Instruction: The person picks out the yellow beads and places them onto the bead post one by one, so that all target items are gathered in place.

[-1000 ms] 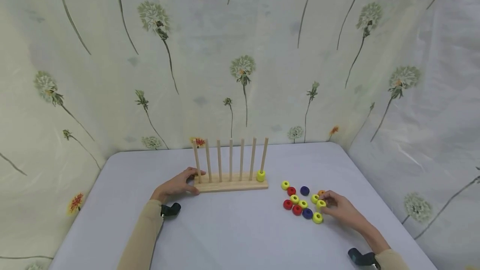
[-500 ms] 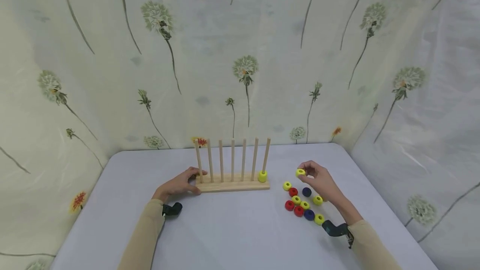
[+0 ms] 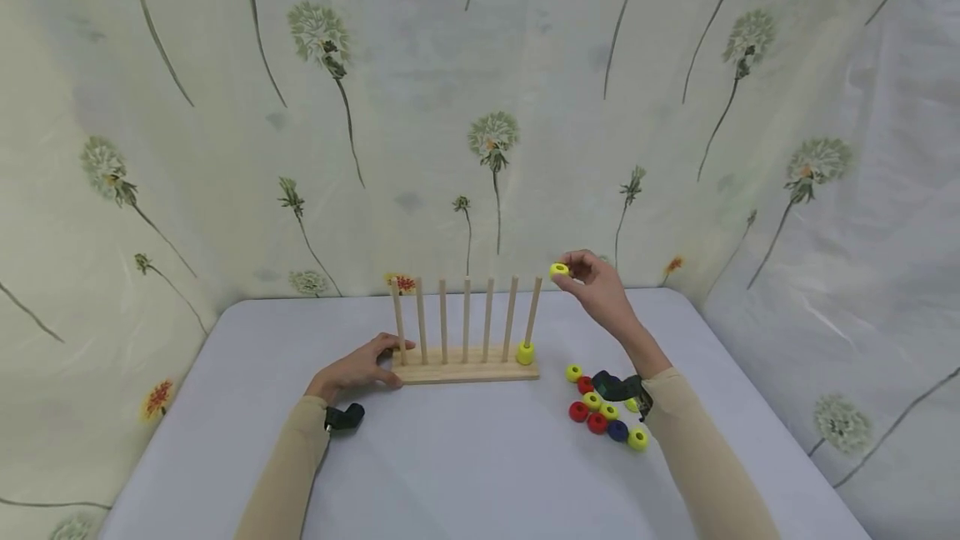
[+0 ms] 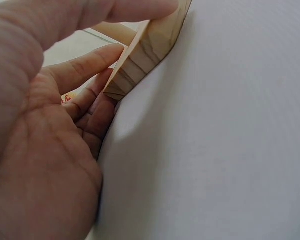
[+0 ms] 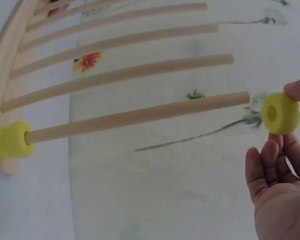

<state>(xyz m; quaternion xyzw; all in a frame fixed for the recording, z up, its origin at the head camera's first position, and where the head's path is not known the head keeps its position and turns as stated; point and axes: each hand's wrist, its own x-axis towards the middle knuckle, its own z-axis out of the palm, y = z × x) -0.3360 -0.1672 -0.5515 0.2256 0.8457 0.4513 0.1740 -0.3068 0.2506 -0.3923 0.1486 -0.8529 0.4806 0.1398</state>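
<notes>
Yellow held bead (image 3: 559,270): up in the air, just off the top of the end peg (image 3: 533,312), towards 2 o'clock from it in the head view; no contact.
Hole (image 5: 272,113): faces the peg in the right wrist view, seemingly a little off its line.
Right hand (image 3: 597,288): thumb and fingertips pinch that bead, reaching in from 4 o'clock.
Seated beads (image 3: 525,353): yellow, apparently two stacked, round the foot of the same peg.
Wooden rack (image 3: 467,373): stands on the white table (image 3: 435,473), at 7 to 8 o'clock from the held bead; its other six pegs (image 3: 467,319) bare.
Left hand (image 3: 363,367): clamped on the rack's 9 o'clock end, thumb along the front edge.
Loose beads (image 3: 578,412): red, yellow and blue, between 5 and 6 o'clock from the held bead; some hidden by the black wrist mount (image 3: 617,387).
Peg tip (image 5: 246,97): likeliest snag; a bead lowered off-line could catch its rim here and pop out of so small a pinch.
Rack base (image 3: 450,377): if the left hand slackened, a sideways knock might shift or tip it.
Right sleeve (image 3: 705,448): dropped low, it could scatter the loose beads.
</notes>
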